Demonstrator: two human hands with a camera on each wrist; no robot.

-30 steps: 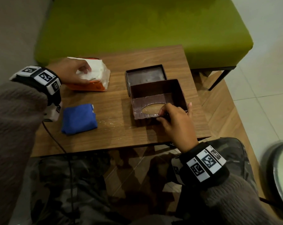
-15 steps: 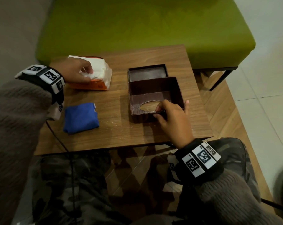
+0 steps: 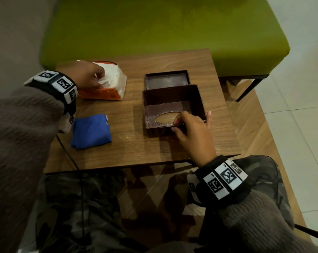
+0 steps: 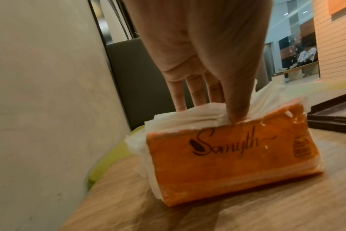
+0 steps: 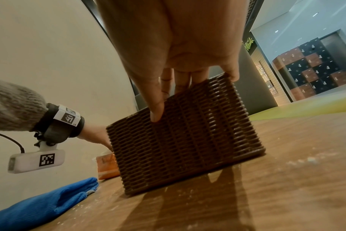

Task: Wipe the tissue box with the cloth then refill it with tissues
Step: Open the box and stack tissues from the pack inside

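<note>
1. Looking down from the head view, the tissue box (image 3: 172,106) sits upside-down and open on the wooden table (image 3: 136,148), its oval slot showing in the floor of the box. The right hand (image 3: 192,132) grips the box's near wall, fingers curled over the rim beside the slot and thumb on the outside. The box's flat lid (image 3: 166,79) lies touching the box on its far side. Left of the box, the left hand (image 3: 87,73) pinches white tissues (image 3: 110,75) sticking out of the orange tissue pack (image 3: 101,92). The folded blue cloth (image 3: 90,131) lies left of the box, nearer the person than the pack and apart from both hands. A green bench (image 3: 154,24) stands beyond the box, past the table's far edge.

2. From the left wrist, the left hand (image 4: 203,46) has its thumb pressed into the tissues (image 4: 184,118) at the torn top of the tissue pack (image 4: 233,161), with fingers behind them. A corner of the lid (image 4: 338,115) shows right of the pack.

3. From the right wrist, the right hand (image 5: 178,43) holds the woven tissue box (image 5: 188,140), thumb on its outer wall and fingers over the rim. The box is tilted, its near bottom edge on the table (image 5: 267,187). Left of the box lie the cloth (image 5: 39,204) and an edge of the tissue pack (image 5: 107,165), with the left hand (image 5: 97,137) reaching behind the box.
</note>
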